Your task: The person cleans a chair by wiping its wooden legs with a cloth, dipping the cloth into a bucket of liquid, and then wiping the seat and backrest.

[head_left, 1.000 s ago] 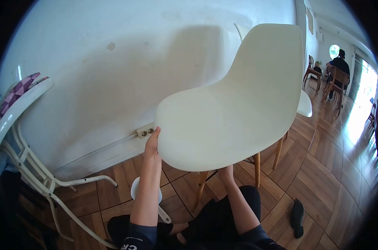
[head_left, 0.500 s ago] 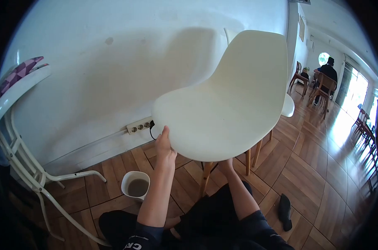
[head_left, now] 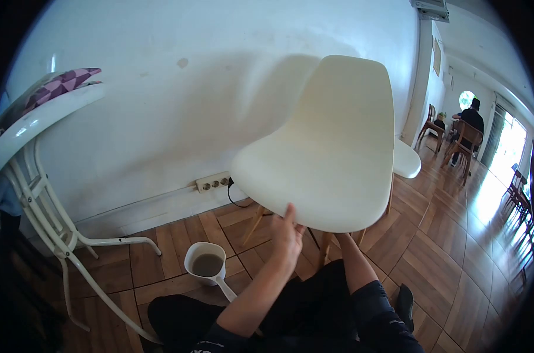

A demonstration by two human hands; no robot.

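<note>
At the white chair [head_left: 323,170] | left hand [head_left: 287,236] pinching its front edge | right hand [head_left: 344,239] mostly hidden beneath, grip unclear

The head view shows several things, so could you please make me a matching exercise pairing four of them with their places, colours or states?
1. chair
2. left hand
3. dipper
4. socket strip

A. holding murky liquid
B. low on the wall
C. off-white, wooden-legged
D. at the chair's front edge

Pairs: 1-C, 2-D, 3-A, 4-B
</note>
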